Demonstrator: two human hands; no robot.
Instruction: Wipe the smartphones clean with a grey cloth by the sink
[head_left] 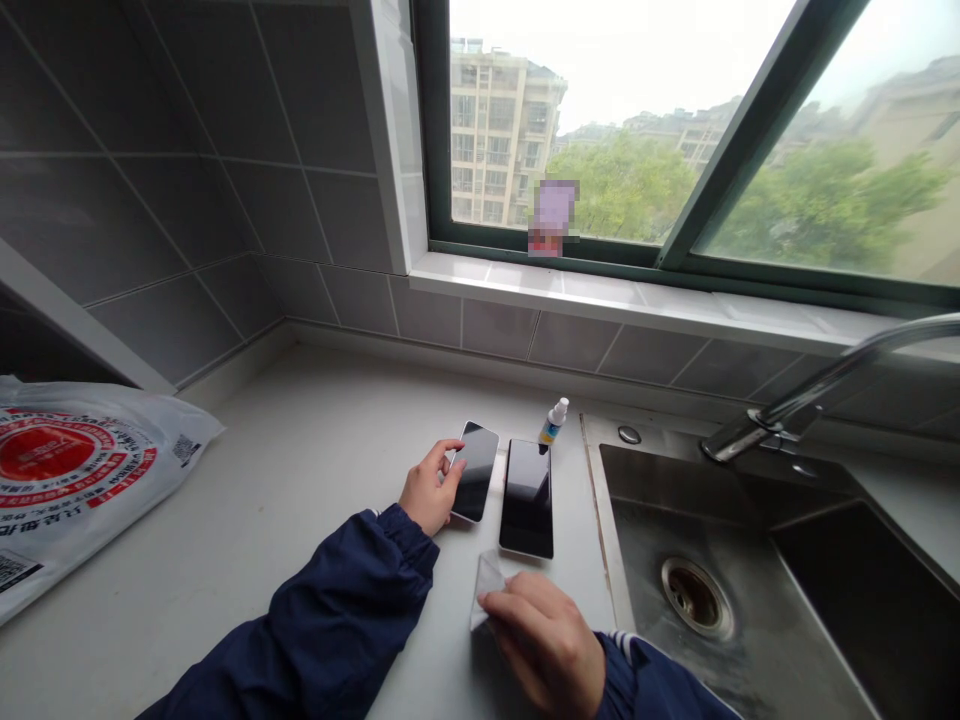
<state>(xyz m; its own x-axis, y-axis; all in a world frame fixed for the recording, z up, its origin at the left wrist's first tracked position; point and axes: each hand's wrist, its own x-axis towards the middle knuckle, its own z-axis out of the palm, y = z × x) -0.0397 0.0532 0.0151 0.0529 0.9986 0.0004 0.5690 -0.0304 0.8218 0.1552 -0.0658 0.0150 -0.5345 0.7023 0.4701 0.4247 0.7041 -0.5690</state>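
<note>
My left hand (433, 490) grips a smartphone (480, 475) by its left edge, with the thumb over the dark screen. That phone appears to lie on the counter, its lower left side covered by my fingers. Just to its right is a second smartphone (527, 500), face up, dark-screened and untouched. Nearer to me, my right hand (551, 635) is closed on a thin whitish cloth (489, 580), pinched between thumb and fingers with one corner sticking up. A small white spray bottle (553, 422) with a blue and yellow label stands behind the second phone.
The pale countertop (337, 420) meets grey wall tiles and a window ledge at the back. At right is a steel sink (645, 530) with a curved faucet (810, 400). A white plastic bag (82, 470) with red print lies at far left.
</note>
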